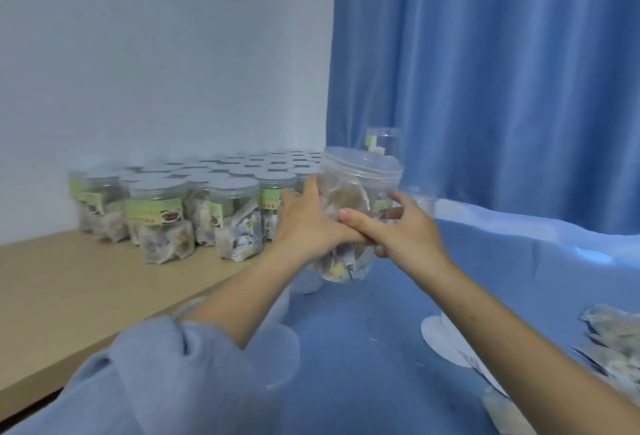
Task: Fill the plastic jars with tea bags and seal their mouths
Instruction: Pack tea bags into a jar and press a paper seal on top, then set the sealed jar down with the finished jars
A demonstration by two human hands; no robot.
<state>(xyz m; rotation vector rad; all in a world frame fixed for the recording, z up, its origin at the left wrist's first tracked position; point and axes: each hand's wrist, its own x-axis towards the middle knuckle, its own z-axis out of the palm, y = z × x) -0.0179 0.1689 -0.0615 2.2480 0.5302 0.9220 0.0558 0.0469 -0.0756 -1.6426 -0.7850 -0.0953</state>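
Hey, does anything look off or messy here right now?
Nothing stands out. Both hands hold a capped, filled jar upright beside the sealed jars. Loose tea bags lie at right.

Two hands (304,223) on one filled jar (356,213), one empty jar (384,142) behind it, way too many lidded jars (194,206) on the desk (69,296) to count exactly.

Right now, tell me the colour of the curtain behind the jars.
Blue pleated fabric curtain, clearest in the head view.

Both hands (304,223) (405,227) hold a filled jar (356,192).
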